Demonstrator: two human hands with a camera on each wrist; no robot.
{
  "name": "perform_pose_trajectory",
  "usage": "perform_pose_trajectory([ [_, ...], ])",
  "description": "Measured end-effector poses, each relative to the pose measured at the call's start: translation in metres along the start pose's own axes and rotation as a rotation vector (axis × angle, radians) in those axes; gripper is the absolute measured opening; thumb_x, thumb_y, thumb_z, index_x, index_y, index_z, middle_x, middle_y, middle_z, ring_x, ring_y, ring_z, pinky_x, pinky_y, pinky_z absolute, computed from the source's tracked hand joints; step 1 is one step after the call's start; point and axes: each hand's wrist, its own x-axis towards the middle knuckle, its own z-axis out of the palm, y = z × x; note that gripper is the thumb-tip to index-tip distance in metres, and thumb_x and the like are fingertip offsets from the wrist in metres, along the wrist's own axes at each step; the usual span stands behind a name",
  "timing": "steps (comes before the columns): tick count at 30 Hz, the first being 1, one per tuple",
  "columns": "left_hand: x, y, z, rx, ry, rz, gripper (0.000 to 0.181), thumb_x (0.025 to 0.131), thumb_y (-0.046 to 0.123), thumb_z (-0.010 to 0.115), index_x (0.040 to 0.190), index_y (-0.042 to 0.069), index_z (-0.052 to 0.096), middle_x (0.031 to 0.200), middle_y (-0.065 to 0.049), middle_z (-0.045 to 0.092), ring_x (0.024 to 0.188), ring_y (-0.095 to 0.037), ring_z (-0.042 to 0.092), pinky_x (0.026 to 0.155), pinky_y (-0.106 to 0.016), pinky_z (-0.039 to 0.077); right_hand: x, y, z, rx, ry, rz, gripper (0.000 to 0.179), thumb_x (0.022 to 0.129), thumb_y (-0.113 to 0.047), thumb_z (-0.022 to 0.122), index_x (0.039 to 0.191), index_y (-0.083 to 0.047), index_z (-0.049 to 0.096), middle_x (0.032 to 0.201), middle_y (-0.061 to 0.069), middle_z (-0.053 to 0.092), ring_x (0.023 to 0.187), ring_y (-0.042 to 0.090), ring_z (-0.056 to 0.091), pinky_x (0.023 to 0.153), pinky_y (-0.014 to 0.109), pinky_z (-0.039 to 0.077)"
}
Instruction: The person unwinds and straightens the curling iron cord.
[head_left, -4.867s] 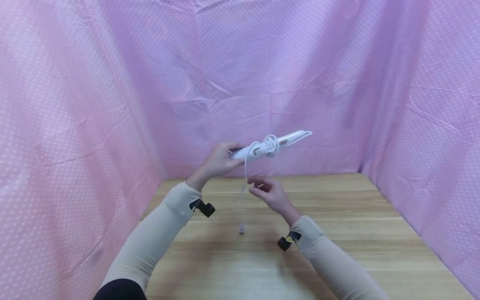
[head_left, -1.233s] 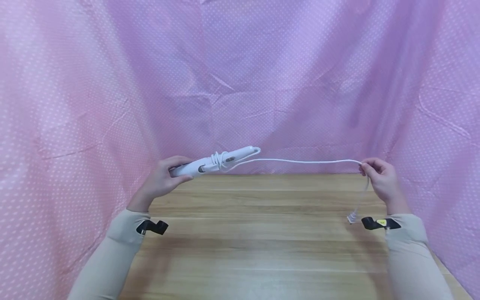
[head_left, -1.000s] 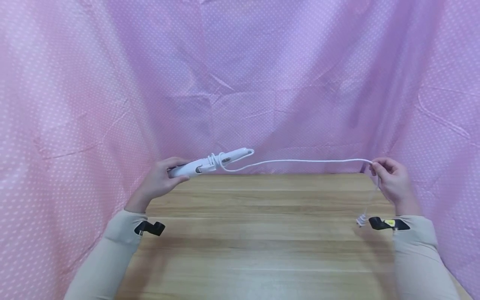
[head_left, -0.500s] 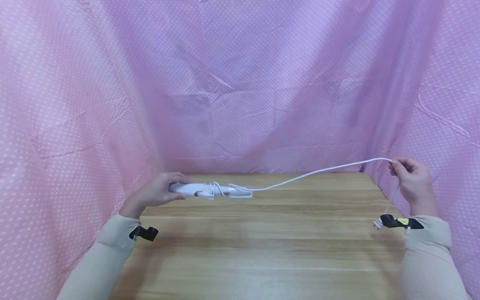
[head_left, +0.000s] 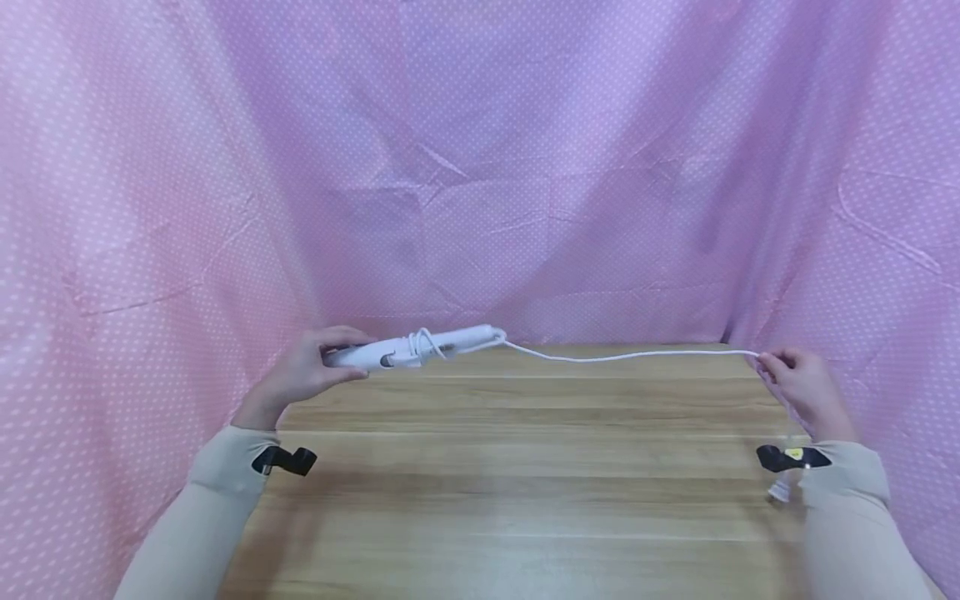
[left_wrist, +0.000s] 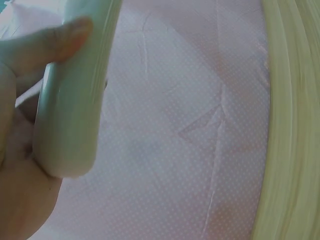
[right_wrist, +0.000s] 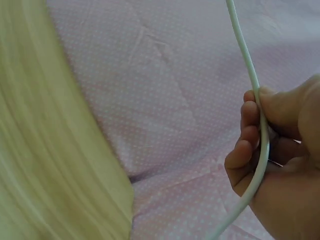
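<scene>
In the head view my left hand (head_left: 297, 372) grips one end of a long white hair straightener (head_left: 367, 357), thumb below and fingers above. Loops of its white cord (head_left: 637, 356) circle the middle of the body. From the straightener's far end the cord runs right, sagging slightly, to my right hand (head_left: 813, 392), which pinches it between thumb and fingers. A plug (head_left: 778, 490) dangles below that hand, partly behind the wrist camera. The left wrist view shows the straightener's smooth rounded end (left_wrist: 72, 130) against the palm; in the right wrist view the cord (right_wrist: 242, 42) crosses the fingers.
A wooden tabletop (head_left: 525, 500) lies beneath both hands. Pink dotted cloth (head_left: 480, 167) hangs at the back and along both sides, close to each forearm. Black wrist cameras (head_left: 285, 460) are strapped over the light sleeves.
The right hand took the cord and drew it far right while the left hand moved left with the straightener. Fewer loops remain. Lately the straightener dipped and rose again; the right hand came lower.
</scene>
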Motion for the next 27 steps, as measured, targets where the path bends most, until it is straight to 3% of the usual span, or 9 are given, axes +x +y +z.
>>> perform_pose_trajectory([
  [4, 0.008, 0.001, 0.005, 0.047, 0.107, -0.027, 0.041, 0.075, 0.01, 0.084, 0.114, 0.011, 0.071, 0.112, -0.008, 0.07, 0.092, -0.011, 0.061, 0.078, -0.021, 0.049, 0.0, 0.0, 0.019, -0.043, -0.057, -0.059, 0.03, 0.099, -0.014, 0.053, 0.096, 0.013, 0.065, 0.074, 0.011, 0.067, 0.061, -0.003, 0.049, 0.054, 0.019, 0.041],
  [8, 0.014, 0.002, 0.012, 0.064, 0.157, -0.049, 0.04, 0.073, 0.009, 0.085, 0.112, 0.01, 0.072, 0.11, -0.009, 0.071, 0.091, -0.016, 0.062, 0.076, -0.02, 0.049, 0.001, 0.003, 0.039, -0.015, -0.15, -0.083, 0.026, 0.1, -0.01, 0.051, 0.096, 0.013, 0.063, 0.078, 0.017, 0.066, 0.063, 0.001, 0.051, 0.055, 0.022, 0.043],
  [14, 0.025, 0.005, 0.023, 0.06, 0.156, -0.039, 0.041, 0.072, 0.007, 0.085, 0.111, 0.008, 0.072, 0.108, -0.01, 0.071, 0.089, -0.019, 0.063, 0.074, -0.025, 0.051, -0.003, 0.013, 0.06, 0.014, -0.269, -0.07, 0.028, 0.099, -0.017, 0.056, 0.102, 0.01, 0.066, 0.081, 0.009, 0.066, 0.065, 0.001, 0.052, 0.059, 0.023, 0.046],
  [17, 0.03, 0.006, 0.025, 0.075, 0.146, -0.035, 0.04, 0.072, 0.007, 0.085, 0.11, 0.008, 0.073, 0.105, -0.009, 0.072, 0.086, -0.019, 0.063, 0.073, -0.029, 0.051, -0.006, 0.017, 0.066, 0.028, -0.313, -0.039, 0.033, 0.099, -0.022, 0.056, 0.106, 0.01, 0.065, 0.086, 0.013, 0.068, 0.069, 0.004, 0.056, 0.062, 0.024, 0.048],
  [22, 0.039, 0.009, 0.026, 0.109, 0.103, -0.056, 0.04, 0.073, 0.01, 0.084, 0.112, 0.006, 0.072, 0.106, -0.011, 0.072, 0.086, -0.022, 0.064, 0.074, -0.034, 0.051, -0.007, 0.013, 0.072, 0.028, -0.317, -0.03, 0.038, 0.1, -0.026, 0.053, 0.11, 0.009, 0.063, 0.096, 0.02, 0.068, 0.076, 0.007, 0.057, 0.066, 0.026, 0.049],
  [27, 0.044, 0.012, 0.029, 0.13, 0.086, -0.073, 0.041, 0.074, 0.01, 0.084, 0.112, 0.003, 0.071, 0.107, -0.014, 0.071, 0.089, -0.026, 0.066, 0.077, -0.039, 0.052, -0.002, -0.006, 0.078, 0.067, -0.267, -0.052, 0.038, 0.1, -0.027, 0.054, 0.112, 0.008, 0.063, 0.096, 0.021, 0.067, 0.075, 0.005, 0.058, 0.066, 0.024, 0.049],
])
